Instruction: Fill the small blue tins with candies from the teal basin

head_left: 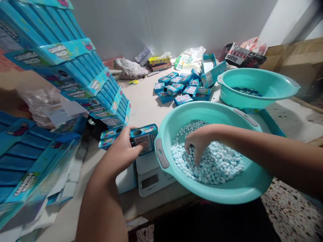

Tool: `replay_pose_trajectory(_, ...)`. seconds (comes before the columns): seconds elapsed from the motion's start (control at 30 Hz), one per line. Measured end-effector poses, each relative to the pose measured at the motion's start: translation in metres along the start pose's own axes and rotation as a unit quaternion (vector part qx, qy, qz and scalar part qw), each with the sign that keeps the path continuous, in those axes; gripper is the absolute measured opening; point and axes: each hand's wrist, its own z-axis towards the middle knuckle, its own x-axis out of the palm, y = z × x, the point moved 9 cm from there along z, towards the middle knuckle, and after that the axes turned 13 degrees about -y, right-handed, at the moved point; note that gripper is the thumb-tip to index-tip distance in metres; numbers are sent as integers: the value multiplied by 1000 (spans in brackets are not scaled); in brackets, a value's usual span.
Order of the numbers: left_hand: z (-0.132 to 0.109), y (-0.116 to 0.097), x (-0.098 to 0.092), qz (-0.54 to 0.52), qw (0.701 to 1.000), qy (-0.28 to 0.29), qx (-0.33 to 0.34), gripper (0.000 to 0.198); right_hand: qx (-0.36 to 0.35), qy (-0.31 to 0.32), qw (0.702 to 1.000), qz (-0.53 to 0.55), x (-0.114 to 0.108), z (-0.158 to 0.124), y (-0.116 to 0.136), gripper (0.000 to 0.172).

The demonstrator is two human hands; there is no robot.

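Observation:
My left hand grips a small blue candy box with a round dark hole in its upper side, thumb across the front. The box is just above a white kitchen scale, beside the left handle of a turquoise basin. More small blue boxes lie just left of that hand. Inside the basin are many pale blue and white candies. My right hand reaches into them with fingers curled, fingertips partly buried among the candies.
At the left rises a tall stack of filled display boxes; another display box stands nearer. Loose blue boxes lie behind the basin. A second turquoise basin holds small dark blue pieces. Cardboard boxes stand far right.

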Motion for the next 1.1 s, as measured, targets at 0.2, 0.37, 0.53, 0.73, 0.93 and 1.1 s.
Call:
replay_pose_trajectory(0.2, 2, -5, -10, -32, 997, -41, 49, 89, 14, 4, 1000, 0, 1, -2, -1, 61)
replay_pose_trajectory(0.37, -3, -24, -33, -160, 963, -171, 134, 54, 13, -9, 1000, 2, 1, -1, -2, 67)
replay_pose_trajectory(0.53, -10, -39, -40, -115, 943, -242, 195, 37, 13, -20, 1000, 0, -1, 0, -4, 66)
replay_pose_trajectory(0.73, -18, -49, -48, 38, 906, -321, 275, 30, 24, -24, 999, -5, -5, -2, -5, 62)
replay_pose_trajectory(0.93, -20, -48, -52, 32, 898, -347, 268, 28, 8, -40, 999, -2, -10, -2, -1, 50)
replay_pose_trajectory(1.1, -22, -53, -50, 33, 900, -339, 270, 26, -2, -109, 994, 16, -24, -1, -3, 46)
